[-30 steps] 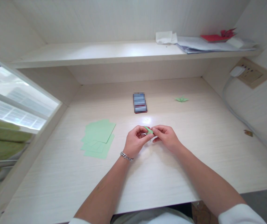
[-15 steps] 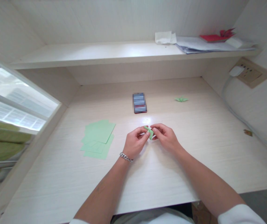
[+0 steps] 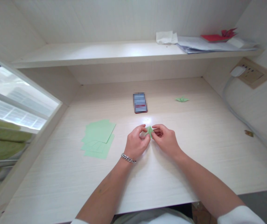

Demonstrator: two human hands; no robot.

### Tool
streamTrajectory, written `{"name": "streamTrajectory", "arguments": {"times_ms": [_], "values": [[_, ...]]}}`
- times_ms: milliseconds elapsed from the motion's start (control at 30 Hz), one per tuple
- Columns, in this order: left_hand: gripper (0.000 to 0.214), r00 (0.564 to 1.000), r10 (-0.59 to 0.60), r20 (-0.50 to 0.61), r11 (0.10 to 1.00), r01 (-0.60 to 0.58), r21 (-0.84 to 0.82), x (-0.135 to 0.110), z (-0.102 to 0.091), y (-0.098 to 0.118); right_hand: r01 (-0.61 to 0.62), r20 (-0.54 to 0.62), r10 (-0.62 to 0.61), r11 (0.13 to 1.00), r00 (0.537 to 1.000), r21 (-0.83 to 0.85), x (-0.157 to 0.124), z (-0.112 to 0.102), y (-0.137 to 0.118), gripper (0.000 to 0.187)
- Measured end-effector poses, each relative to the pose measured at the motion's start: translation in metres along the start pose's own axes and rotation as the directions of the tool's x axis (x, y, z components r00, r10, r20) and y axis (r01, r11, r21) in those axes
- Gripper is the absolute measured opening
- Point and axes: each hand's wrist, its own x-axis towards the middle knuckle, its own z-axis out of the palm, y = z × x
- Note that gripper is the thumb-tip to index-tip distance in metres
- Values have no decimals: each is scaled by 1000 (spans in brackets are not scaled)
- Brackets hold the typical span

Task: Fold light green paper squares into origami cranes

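Observation:
A small folded piece of green paper [image 3: 149,130] is pinched between both hands just above the middle of the pale wooden desk [image 3: 194,161]. My left hand [image 3: 137,143], with a metal bracelet at the wrist, grips its left side with closed fingers. My right hand [image 3: 165,140] grips its right side the same way. Most of the folded piece is hidden by my fingertips.
A stack of green paper sheets [image 3: 98,138] lies to the left. A phone [image 3: 140,103] lies flat farther back, and a finished green paper figure [image 3: 181,99] sits at the back right. The shelf above holds papers [image 3: 203,45] and red paper [image 3: 217,35]. A cable [image 3: 238,115] runs down the right wall.
The green piece has been turned between my fingers and now points up. Both hands have drawn slightly closer together; their place on the desk is the same.

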Motion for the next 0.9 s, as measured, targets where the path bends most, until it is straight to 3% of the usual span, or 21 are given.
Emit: {"name": "streamTrajectory", "arguments": {"times_ms": [200, 400, 467, 667, 900], "values": [[9, 997, 59, -51, 992, -53, 114, -1, 3, -1, 80, -13, -82, 990, 997, -112, -5, 3, -11, 15], [14, 984, 78, -161, 989, -56, 138, 0, 1, -1, -37, -21, 34, 992, 999, -117, -4, 3, -10, 17], [12, 985, 74, -153, 987, -50, 153, -1, 2, -1, -50, -30, 47, 991, 998, -122, -4, 4, -10, 18], [12, 990, 88, -114, 977, -64, 202, 1, 3, -5, 68, -23, -73, 980, 997, -186, -7, 7, -13, 17], [6, 982, 147, -120, 960, -112, 256, 2, 4, -5, 53, -20, -59, 973, 998, -224, -8, 9, -14, 20]]}}
